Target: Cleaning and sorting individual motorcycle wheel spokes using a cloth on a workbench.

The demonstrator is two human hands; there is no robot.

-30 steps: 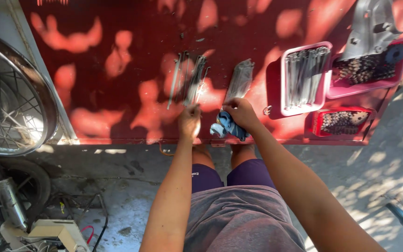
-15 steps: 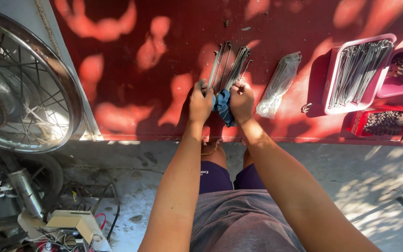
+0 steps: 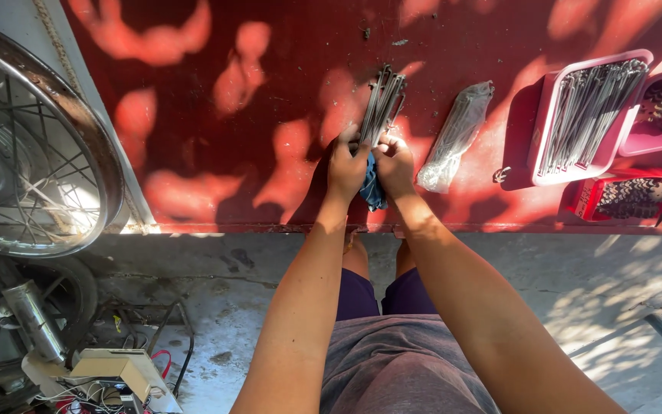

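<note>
A bundle of spokes point(image 3: 381, 103) is gripped by the left hand point(image 3: 344, 165). A blue rag point(image 3: 371, 192) is pinched around it by the right hand point(image 3: 394, 163). A bagged bundle point(image 3: 453, 138) is seen at three o'clock.

Spokes point(image 3: 381, 103) left of tray point(image 3: 545, 153)

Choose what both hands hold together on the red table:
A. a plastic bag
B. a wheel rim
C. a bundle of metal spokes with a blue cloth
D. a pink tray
C: the left hand and right hand close around the bundle of metal spokes and the blue cloth.
</note>
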